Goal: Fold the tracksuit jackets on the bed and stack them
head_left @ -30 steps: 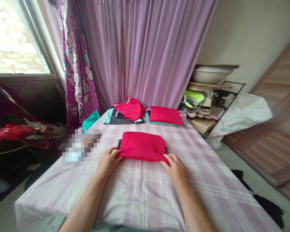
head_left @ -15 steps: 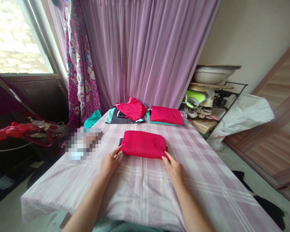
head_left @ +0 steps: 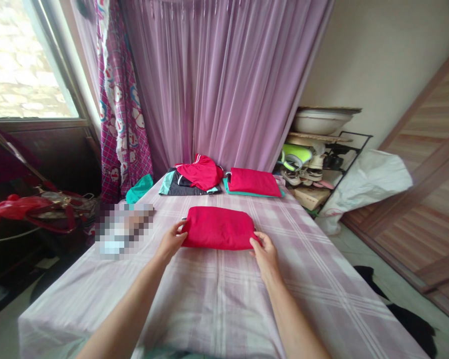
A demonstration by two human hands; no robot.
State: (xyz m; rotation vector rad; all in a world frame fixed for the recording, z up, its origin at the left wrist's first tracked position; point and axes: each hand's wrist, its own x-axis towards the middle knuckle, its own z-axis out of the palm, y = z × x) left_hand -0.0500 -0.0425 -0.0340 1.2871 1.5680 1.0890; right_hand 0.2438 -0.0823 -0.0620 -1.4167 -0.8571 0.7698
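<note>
A folded red garment [head_left: 217, 228] lies in a neat rectangle on the plaid bedsheet [head_left: 224, 289], a dark edge trimmed in white peeking out at its left side. My left hand [head_left: 173, 240] pinches its near left corner, thumb and fingers closed on the cloth. At the near right corner, my right hand [head_left: 265, 253] grips it the same way, with some fingertips hidden behind the fabric. Beyond it lies another folded red garment [head_left: 255, 180] on top of teal cloth. To that one's left, a loosely bunched red garment [head_left: 204, 173] rests on a dark and teal garment [head_left: 168, 185].
Purple curtains [head_left: 209, 89] hang behind the far edge. A blurred-out patch [head_left: 123, 232] covers something on the left of the sheet, near a teal cloth [head_left: 140, 189]. On the right, a rack holds shoes [head_left: 310, 173] and a basin [head_left: 322, 121] beside a white sack [head_left: 370, 182].
Both hands still hold the red garment by its near corners; its near edge looks slightly lifted and its dark edges show less. The whole view has shifted a little.
</note>
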